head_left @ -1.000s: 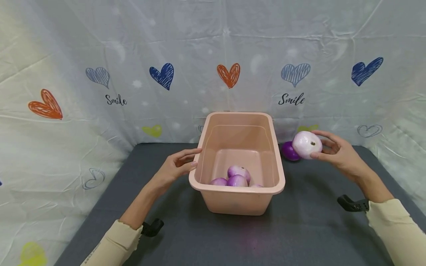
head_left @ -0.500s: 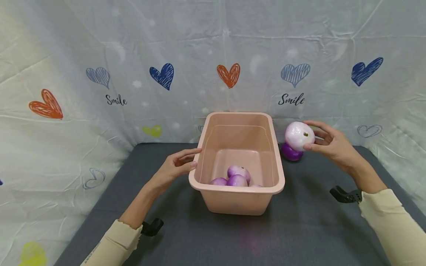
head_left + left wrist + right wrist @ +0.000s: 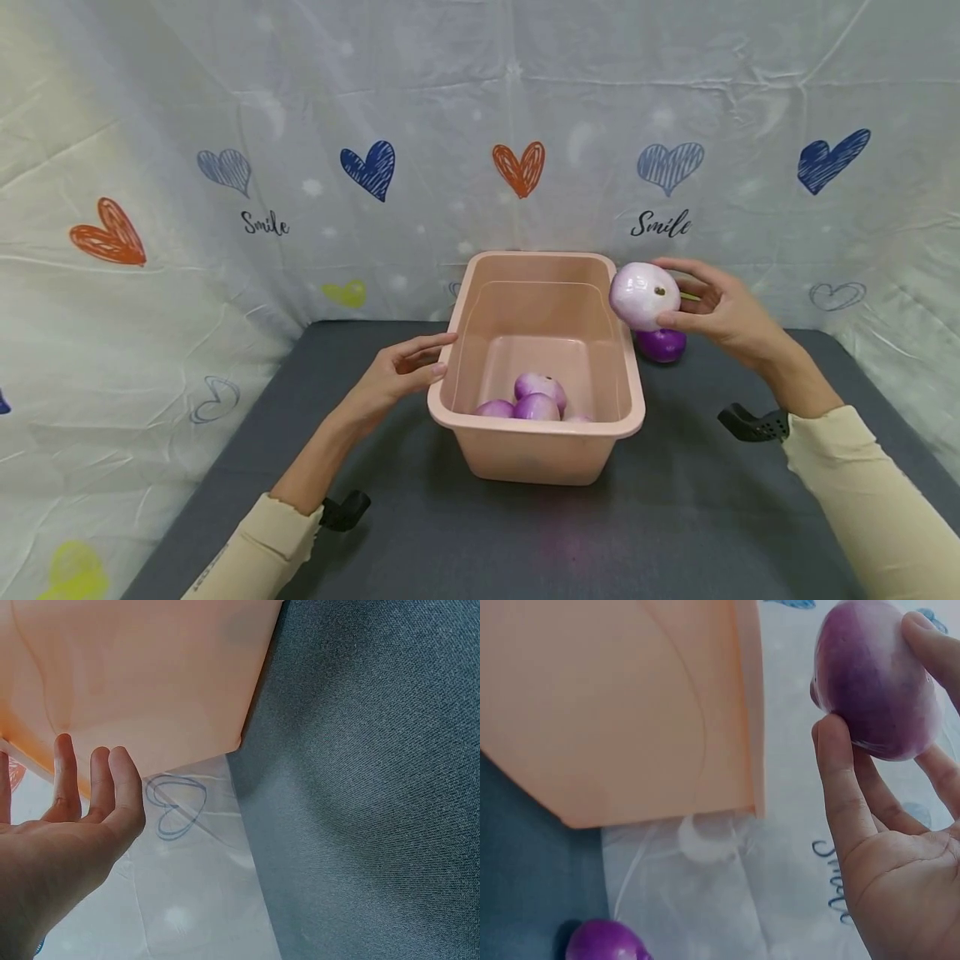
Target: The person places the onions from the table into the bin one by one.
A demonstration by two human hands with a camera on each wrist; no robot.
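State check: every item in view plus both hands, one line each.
right hand: grips the pale onion
pale onion: held in the air at the bin's right rim
pink bin: upright on the mat, open, onions in it
onions in bin: resting on the bottom
dark purple onion: on the mat, right of the bin
left hand: fingers straight, at the bin's left rim

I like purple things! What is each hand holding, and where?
Right hand grips the round pale-purple onion by its sides. Left hand holds nothing.
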